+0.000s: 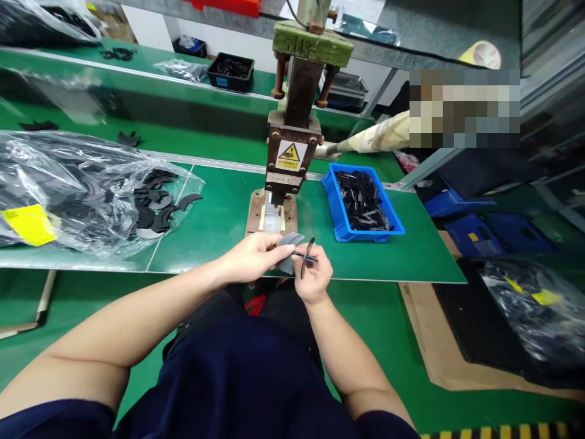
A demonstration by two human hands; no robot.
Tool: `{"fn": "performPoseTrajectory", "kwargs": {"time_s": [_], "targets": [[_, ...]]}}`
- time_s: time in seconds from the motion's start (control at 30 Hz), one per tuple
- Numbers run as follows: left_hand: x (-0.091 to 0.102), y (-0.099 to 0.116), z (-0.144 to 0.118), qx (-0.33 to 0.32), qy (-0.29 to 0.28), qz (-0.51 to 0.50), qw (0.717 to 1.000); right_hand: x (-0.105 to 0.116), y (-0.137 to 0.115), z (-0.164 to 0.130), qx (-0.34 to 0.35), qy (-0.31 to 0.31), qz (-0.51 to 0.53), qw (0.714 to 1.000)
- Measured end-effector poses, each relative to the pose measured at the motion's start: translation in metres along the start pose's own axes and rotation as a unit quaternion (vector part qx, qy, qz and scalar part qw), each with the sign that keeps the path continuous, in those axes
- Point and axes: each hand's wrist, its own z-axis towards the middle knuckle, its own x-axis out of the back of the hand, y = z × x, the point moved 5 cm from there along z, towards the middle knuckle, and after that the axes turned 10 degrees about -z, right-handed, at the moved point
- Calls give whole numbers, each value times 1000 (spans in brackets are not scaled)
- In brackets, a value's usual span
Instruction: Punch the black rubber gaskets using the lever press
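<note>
At the near edge of the tabletop [219, 213], the left grip [255, 257] grasps gray curved pieces [289, 239]; the right grip [315, 273] pinches thin black strips [307, 257]. Beyond stands a press [292, 131], with a blue bin [336, 210] of black parts [363, 198] to its right.

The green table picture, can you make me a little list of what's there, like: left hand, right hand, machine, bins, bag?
Left hand: holding curved gray pieces
Right hand: holding thin black strips that cross each other
Machine: a press with a yellow warning sign
Blue bin: right of the press, full of dark pieces
Clear bag: left of the press, with dark curved pieces inside
Table: green
</note>
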Motion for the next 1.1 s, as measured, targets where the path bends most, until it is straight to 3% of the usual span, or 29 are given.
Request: {"fn": "performPoseTrajectory", "kwargs": {"time_s": [0.13,0.33,0.5,0.73,0.9,1.0,1.1], "targets": [[2,-14,2,9,23,-20,1000,-2,-4,4,4,-1,-3,1000],[21,-28,1,17,57,-52,997,-1,-5,9,25,-46,-34,998],[19,-29,-5,36,34,-145,988,0,-11,10,38,-85,-73,993],[21,-39,1,40,62,-235,969,-5,-2,2,4,-74,-61,995],[23,-48,1,49,88,-264,959,-9,11,-3,-29,-102,-50,993],[41,-55,2,39,137,-274,951,-2,22,-4,-50,-103,-45,992],[88,-68,8,2,237,-256,937,15,37,-6,-75,-75,-44,993]]}}
